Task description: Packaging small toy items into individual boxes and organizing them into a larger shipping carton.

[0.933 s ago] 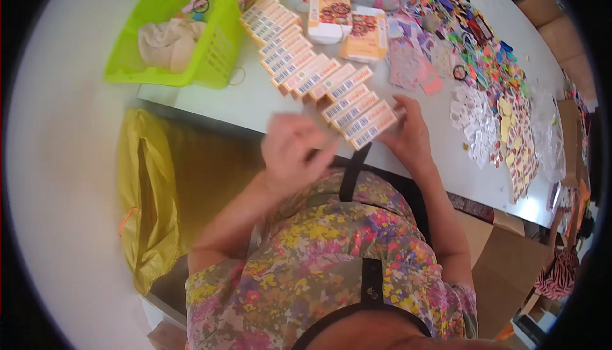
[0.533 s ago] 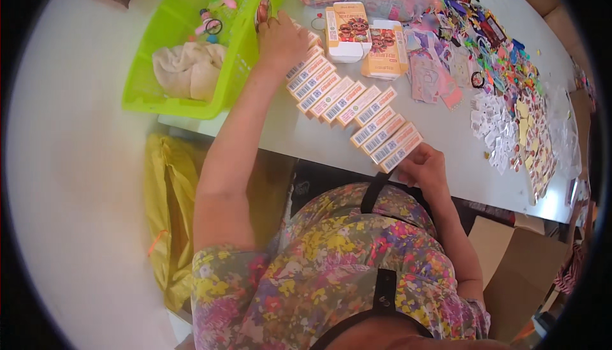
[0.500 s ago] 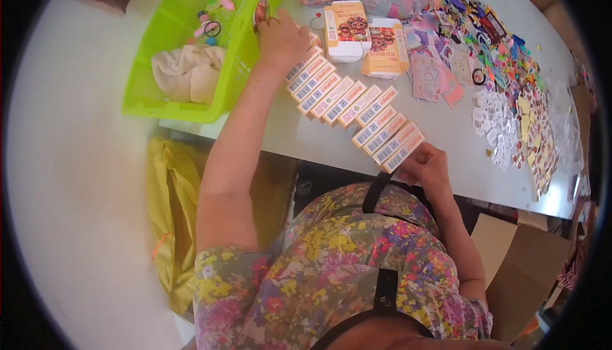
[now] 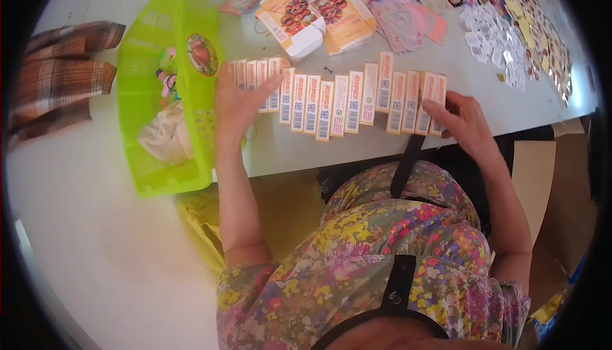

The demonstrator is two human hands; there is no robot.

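Small orange-and-white cartons (image 4: 340, 104) stand packed side by side in an uneven row on the table, their narrow printed sides facing up. My left hand (image 4: 236, 104) grips the left end of the row, its thumb stretched over the cartons and its fingers partly hidden. At the right end my right hand (image 4: 468, 123) has its thumb on the last cartons and its fingers curled round their outer side. Beyond the row lie two larger orange boxes with printed characters, a left box (image 4: 291, 21) and a right box (image 4: 344, 17), leaning together.
Left of the row stands a green plastic basket (image 4: 199, 104) holding a cream cloth (image 4: 167, 134) and small colourful items. Pink printed cards (image 4: 408, 21), white tags (image 4: 491, 37) and many loose trinkets spread over the far right. The white table's (image 4: 287, 159) near edge runs before my body.
The view has turned, and the carton row now runs nearly level instead of slanting. My left hand has come back from the row's far end beside the basket; my right thumb now shows on the cartons.
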